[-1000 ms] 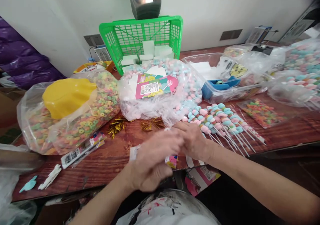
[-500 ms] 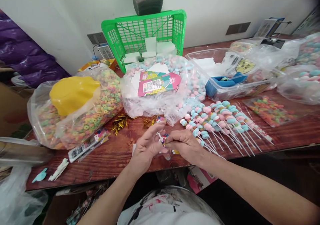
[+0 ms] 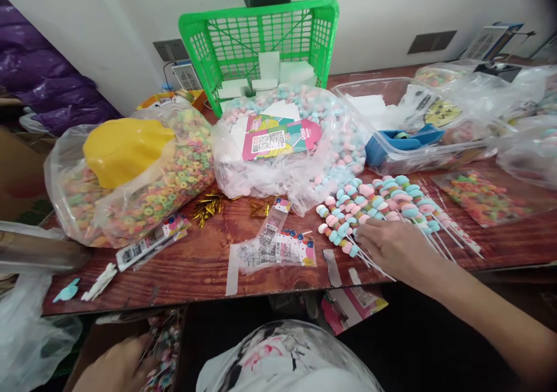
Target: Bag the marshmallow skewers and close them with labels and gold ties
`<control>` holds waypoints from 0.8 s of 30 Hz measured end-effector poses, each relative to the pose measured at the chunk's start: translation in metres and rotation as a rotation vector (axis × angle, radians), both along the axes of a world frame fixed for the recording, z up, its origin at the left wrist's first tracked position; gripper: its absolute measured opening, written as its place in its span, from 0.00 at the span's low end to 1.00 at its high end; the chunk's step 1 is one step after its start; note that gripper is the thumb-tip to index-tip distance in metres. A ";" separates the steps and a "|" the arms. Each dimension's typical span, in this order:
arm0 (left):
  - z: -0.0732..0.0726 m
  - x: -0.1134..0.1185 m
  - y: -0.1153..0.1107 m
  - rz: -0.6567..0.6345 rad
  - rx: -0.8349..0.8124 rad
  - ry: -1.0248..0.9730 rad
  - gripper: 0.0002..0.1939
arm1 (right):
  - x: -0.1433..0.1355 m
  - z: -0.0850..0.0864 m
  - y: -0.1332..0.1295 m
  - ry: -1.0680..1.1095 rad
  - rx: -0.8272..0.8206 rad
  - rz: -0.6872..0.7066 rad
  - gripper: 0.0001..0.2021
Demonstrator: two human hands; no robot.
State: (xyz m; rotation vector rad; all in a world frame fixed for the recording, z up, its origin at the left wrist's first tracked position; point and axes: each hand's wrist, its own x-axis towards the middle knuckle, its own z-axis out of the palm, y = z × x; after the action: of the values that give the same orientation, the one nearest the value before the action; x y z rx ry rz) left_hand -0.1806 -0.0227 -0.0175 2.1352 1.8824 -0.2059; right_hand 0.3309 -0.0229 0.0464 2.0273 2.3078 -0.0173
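Note:
My right hand (image 3: pixel 391 250) rests on the sticks of the candy skewers (image 3: pixel 374 203), its fingertips curled down among them; what they grip is hidden. Low at the left, my left hand (image 3: pixel 119 366) is blurred over a box of wrapped candies (image 3: pixel 163 351) below the table edge, its fingers smeared. Pink and blue candies are threaded on the white sticks. Printed clear wrappers (image 3: pixel 278 247) lie at the middle front of the table, with strips of clear tape (image 3: pixel 333 269) at the edge. Gold twist ties (image 3: pixel 209 207) lie farther back.
A bag of ring candies (image 3: pixel 161 189) with a yellow scoop or bowl (image 3: pixel 126 148) stands left. Behind are a bag of pink and blue candies (image 3: pixel 343 154), a green basket (image 3: pixel 259 12) and a clear bin (image 3: pixel 418 157). A metal bottle (image 3: pixel 39 253) is far left.
My hands have parted from the small item between them. My left hand has gone down left to the box, my right hand rightward onto the skewers. The wrappers are now uncovered.

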 end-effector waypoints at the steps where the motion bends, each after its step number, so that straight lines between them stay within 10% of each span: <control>1: -0.001 0.019 0.002 -0.083 0.049 -0.093 0.15 | 0.003 -0.001 0.000 -0.060 -0.037 -0.054 0.14; 7: 0.033 0.211 0.044 -0.781 0.337 -0.360 0.11 | -0.019 -0.014 0.002 -0.133 -0.196 -0.124 0.16; 10: 0.039 0.261 0.076 -0.639 0.346 -0.222 0.10 | -0.014 -0.022 -0.001 -0.121 -0.184 -0.153 0.17; 18: 0.017 0.295 0.113 -0.480 0.284 0.011 0.09 | 0.011 -0.037 -0.023 0.158 0.084 -0.158 0.18; 24: 0.032 0.277 0.114 -0.537 0.311 0.011 0.09 | 0.024 -0.027 -0.051 0.382 0.417 -0.139 0.12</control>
State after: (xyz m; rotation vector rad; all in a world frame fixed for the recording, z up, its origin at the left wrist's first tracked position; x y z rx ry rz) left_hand 0.0968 0.0912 0.0149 2.8230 1.3746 -0.0310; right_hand 0.3552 -0.0744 0.0197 2.5828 2.5554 0.0830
